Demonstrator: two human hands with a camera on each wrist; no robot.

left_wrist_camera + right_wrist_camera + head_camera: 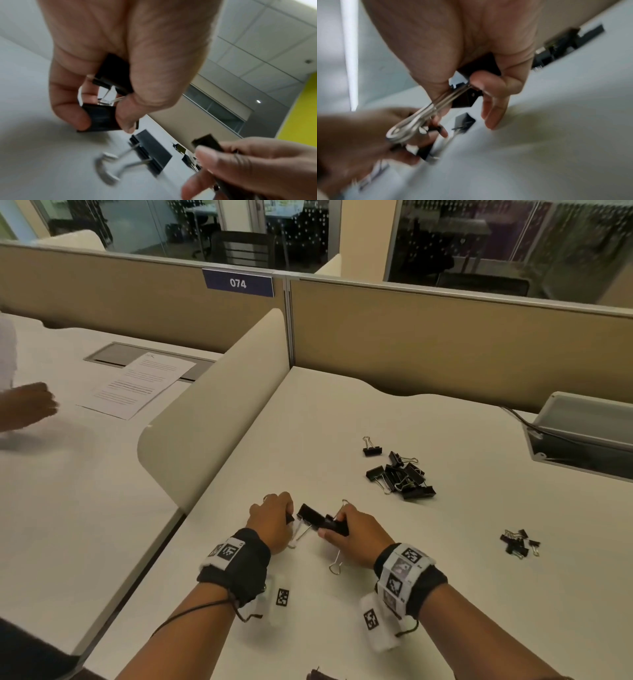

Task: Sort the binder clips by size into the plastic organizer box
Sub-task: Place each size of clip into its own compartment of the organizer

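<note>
My left hand (287,515) grips two large black binder clips, one (101,119) pinched between thumb and finger, another (114,75) tucked in the palm. My right hand (334,529) holds a large black clip (464,100) whose silver wire handles (336,565) hang toward me. A third large clip (310,514) lies on the white desk (342,412) between the hands. Farther right sit a pile of medium clips (400,479), one stray medium clip (371,448) and a cluster of small clips (519,542). No organizer box shows.
A grey desk hatch with a raised lid (582,426) and a cable sits at the right edge. A cream divider (219,412) bounds the desk on the left. Another person's hand (27,405) and a printed sheet (140,385) are on the neighbouring desk.
</note>
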